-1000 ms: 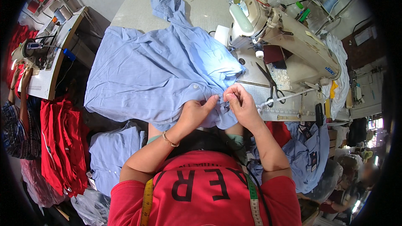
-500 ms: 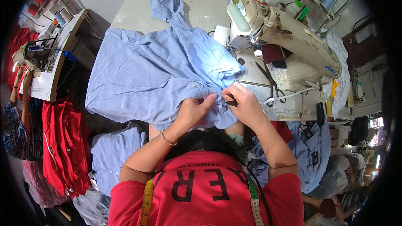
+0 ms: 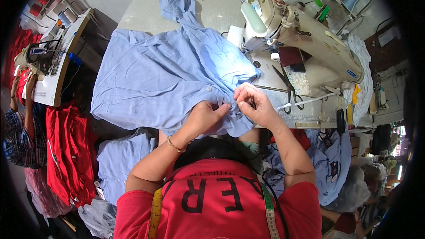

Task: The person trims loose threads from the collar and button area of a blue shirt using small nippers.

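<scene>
A light blue shirt (image 3: pixel 150 71) lies spread over the sewing table, its near edge hanging over my lap. My left hand (image 3: pixel 207 116) is closed on the shirt's near edge, thumb on top, beside a pale button. Just to its right, my right hand (image 3: pixel 254 102) is raised slightly off the cloth with thumb and forefinger pinched. A small dark tool shows inside its curled fingers; most of it is hidden, so its kind is unclear. Whether the fingertips also pinch a thread cannot be seen.
A sewing machine (image 3: pixel 305 35) stands at the right of the table. Black scissors (image 3: pixel 288 87) lie below it, near a white cord (image 3: pixel 307 101). Folded blue shirts (image 3: pixel 126 159) and red garments (image 3: pixel 68 155) hang at left. A co-worker's hands (image 3: pixel 25 84) are at another machine.
My right hand has lifted slightly and turned, its fingers curling so the dark tool shows less. My left hand keeps its hold on the shirt, almost unmoved.
</scene>
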A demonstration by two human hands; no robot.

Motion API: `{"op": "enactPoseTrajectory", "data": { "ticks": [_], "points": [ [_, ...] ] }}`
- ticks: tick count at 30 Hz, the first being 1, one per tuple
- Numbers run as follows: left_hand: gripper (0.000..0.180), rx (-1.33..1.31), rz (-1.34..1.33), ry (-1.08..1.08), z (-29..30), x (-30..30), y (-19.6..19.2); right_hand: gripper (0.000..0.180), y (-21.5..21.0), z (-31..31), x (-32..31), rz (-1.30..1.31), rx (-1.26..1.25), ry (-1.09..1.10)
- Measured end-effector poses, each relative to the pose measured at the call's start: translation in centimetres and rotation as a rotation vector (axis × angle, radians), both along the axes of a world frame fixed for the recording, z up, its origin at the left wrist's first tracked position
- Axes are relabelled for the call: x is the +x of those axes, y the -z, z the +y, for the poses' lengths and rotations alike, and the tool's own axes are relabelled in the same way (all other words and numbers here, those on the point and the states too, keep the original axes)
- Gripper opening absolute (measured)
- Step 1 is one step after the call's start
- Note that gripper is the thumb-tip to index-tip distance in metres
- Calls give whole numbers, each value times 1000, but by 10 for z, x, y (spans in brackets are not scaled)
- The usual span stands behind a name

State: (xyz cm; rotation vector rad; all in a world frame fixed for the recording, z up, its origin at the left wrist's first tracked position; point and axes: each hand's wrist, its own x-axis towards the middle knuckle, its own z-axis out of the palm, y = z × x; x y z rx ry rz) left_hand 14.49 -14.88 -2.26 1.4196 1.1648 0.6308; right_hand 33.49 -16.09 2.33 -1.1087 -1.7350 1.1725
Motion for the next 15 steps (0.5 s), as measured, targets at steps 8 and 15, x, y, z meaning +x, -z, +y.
{"op": "enactPoseTrajectory", "data": {
  "ticks": [8,15],
  "points": [
    [35,-51,-139,131,17,-9,-9,20,9,-4,-4,-208,243,-161],
    [28,-138,-272,46,9,-16,-22,32,7,6,13,-705,620,-24]
  ]
}}
